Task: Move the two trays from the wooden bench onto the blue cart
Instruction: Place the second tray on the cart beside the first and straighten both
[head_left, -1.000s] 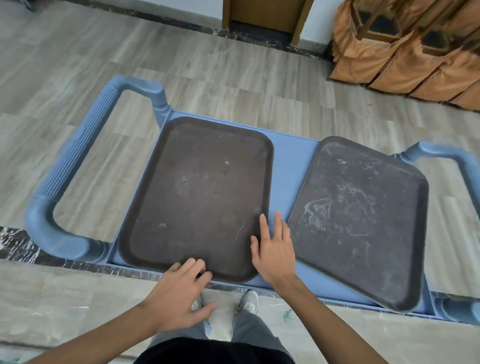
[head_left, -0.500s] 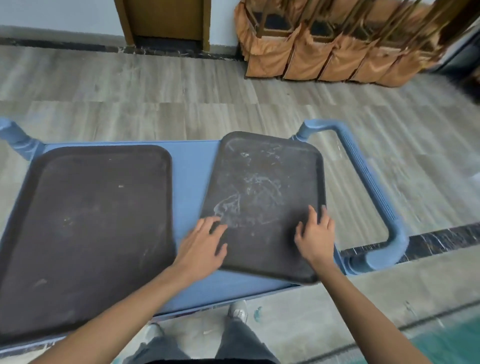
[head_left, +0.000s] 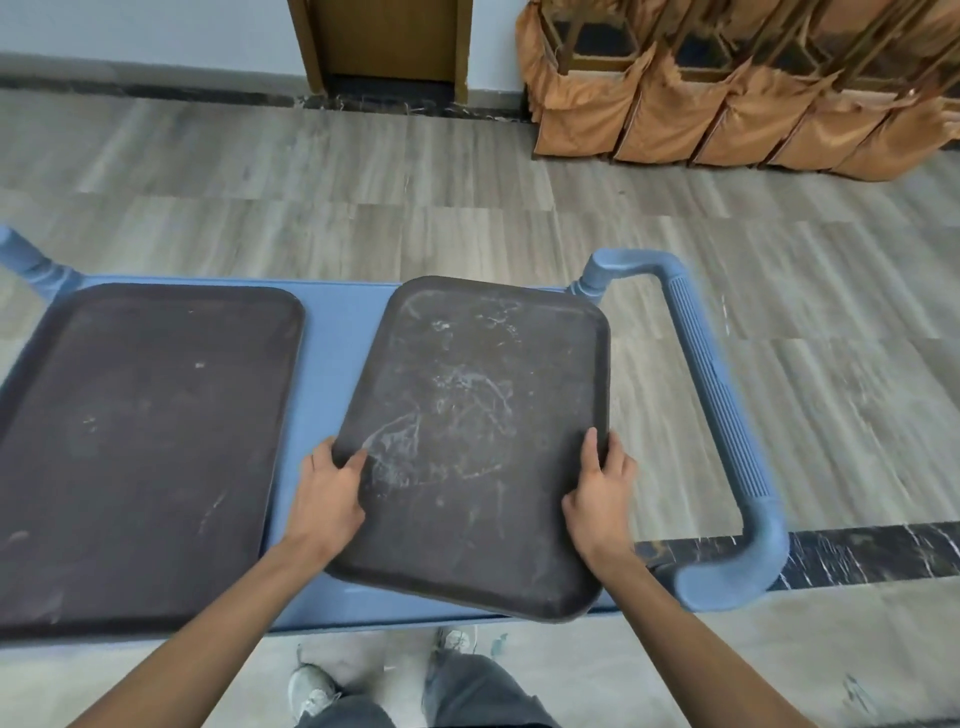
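The likeliest trouble sits at the near right corner of the blue cart (head_left: 337, 332): the scuffed tray (head_left: 478, 441) lies skewed on the surface, its near right corner jutting past the cart's near edge and close to the cart handle (head_left: 727, 426). If it were let go or nudged further toward the person from this position, it could tip off the edge, or its corner could catch on the handle post while being squared up. A twist that is too brisk might also slide it leftward into the other tray (head_left: 140, 447), which lies flat at the left end of the cart with a strip of bare blue between the two. The left hand (head_left: 327, 493) grips the scuffed tray's left rim near its near end, thumb lying on the tray face and fingers curled under the edge; the right hand (head_left: 602, 493) is clamped on the right rim, thumb up along the edge and fingers wrapped below. Both forearms reach forward and slightly outward, wrists low. Both trays appear to be on the cart, so only straightening seems left.
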